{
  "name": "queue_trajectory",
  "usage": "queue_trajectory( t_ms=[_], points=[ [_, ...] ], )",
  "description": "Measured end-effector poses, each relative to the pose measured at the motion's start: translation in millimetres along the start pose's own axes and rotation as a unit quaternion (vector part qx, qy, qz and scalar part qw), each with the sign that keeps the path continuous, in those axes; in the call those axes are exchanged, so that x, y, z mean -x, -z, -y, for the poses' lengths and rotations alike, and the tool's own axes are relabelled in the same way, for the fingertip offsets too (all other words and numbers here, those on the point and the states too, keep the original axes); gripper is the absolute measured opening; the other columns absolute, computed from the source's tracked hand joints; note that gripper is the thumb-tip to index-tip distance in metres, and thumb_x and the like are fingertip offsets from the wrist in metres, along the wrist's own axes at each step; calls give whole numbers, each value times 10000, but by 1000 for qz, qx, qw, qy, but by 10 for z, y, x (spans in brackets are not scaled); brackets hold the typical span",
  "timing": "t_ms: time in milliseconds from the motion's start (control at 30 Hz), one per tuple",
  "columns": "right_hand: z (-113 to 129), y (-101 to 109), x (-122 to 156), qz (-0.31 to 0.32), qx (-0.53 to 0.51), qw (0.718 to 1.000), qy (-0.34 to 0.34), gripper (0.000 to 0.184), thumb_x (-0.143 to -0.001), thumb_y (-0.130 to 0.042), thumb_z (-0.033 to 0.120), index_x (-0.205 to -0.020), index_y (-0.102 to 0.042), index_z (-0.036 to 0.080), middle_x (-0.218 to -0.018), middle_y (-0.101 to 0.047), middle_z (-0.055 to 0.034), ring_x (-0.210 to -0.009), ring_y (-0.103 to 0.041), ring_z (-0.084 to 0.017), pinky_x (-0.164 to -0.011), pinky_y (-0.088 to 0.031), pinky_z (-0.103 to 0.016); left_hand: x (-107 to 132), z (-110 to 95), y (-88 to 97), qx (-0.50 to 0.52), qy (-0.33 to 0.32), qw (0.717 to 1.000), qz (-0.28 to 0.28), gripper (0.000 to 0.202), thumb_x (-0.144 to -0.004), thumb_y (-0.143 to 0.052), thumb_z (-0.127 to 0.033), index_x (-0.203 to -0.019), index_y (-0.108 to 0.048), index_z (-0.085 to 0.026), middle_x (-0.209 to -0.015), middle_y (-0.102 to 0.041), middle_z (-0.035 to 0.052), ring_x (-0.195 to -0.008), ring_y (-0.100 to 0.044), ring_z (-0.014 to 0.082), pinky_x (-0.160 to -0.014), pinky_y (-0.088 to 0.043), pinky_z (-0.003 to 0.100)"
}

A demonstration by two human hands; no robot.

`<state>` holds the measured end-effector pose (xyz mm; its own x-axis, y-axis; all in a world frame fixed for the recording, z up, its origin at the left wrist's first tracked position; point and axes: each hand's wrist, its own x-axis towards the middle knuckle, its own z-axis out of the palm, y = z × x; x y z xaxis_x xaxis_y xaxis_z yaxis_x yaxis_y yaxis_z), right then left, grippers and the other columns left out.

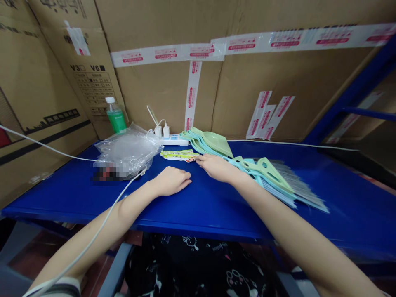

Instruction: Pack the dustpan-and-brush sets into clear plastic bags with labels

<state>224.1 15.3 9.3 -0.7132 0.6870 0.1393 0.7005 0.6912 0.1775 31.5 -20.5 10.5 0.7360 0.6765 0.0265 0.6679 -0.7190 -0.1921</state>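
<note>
My left hand (173, 180) rests on the blue table with its fingers curled, and nothing shows in it. My right hand (214, 166) reaches in from the right, its closed fingertips on the right end of a small pile of yellow-green and white printed labels (177, 154). Just beyond and beside my right hand lie several dustpans (216, 142) in pale green and light blue, overlapping each other. Small brushes (267, 173) in the same colours lie along my right forearm, bristles pointing to the right.
A clear plastic bag pile (128, 144) lies at the left, near a green bottle (116, 115). A white power strip (175, 140) with chargers stands at the back. A white cable (117, 200) crosses over my left arm. Cardboard walls (161, 90) enclose the table (198, 210).
</note>
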Motion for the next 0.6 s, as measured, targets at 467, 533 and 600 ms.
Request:
queue_trajectory(
  t_ms=[467,533,600],
  points=[
    [45,69,15,41,22,998,-33,340,-906,-405,59,-1131,-655,111,-1215,-617,-161,-943,-668,-230,-769,-508,-325,1,-10,30,-5,5,1000,16,272,-977,-417,-293,-776,-563,-181,-783,-674,30,-724,-658,192,-556,-389,259],
    [47,67,14,43,21,998,-32,335,-912,-407,72,-1121,-664,120,-1226,-611,-154,-941,-667,-226,-767,-507,-321,0,-12,27,-5,6,1000,16,273,-977,-418,-296,-778,-565,-180,-781,-673,29,-724,-659,190,-556,-388,258],
    [47,60,14,35,15,999,-29,325,-914,-415,82,-1106,-672,132,-1213,-617,-143,-941,-665,-215,-771,-504,-314,0,-11,23,-4,5,1000,15,274,-977,-422,-297,-777,-566,-179,-775,-673,28,-720,-658,189,-555,-386,257]
  ],
)
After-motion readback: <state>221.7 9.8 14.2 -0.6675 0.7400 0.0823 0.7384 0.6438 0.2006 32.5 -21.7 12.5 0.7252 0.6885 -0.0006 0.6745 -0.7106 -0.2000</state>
